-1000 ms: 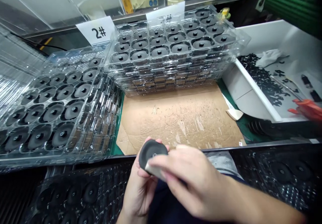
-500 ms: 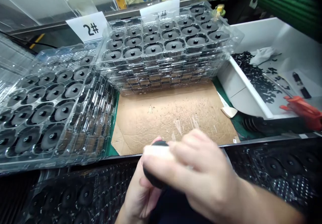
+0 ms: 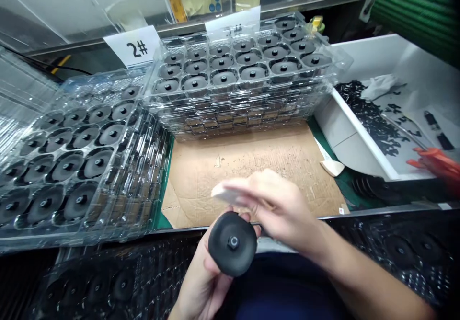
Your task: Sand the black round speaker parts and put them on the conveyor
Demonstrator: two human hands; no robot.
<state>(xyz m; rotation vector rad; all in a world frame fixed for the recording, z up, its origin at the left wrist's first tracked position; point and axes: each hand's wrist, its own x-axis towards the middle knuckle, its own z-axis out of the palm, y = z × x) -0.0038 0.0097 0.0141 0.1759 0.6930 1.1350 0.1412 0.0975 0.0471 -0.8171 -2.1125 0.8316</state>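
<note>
The left hand cradles a black round disc with a central stud, its fingers curled behind the rim, just nearer than the near edge of the counter. The right hand, fingers pressed together, pinches a pale pad just above the disc. Beyond lie a cardboard sheet, then stacked clear plastic trays holding black discs.

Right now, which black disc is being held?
The disc in the left hand, stud showing, below the white pad in the right hand; the others lie in clear trays.
</note>
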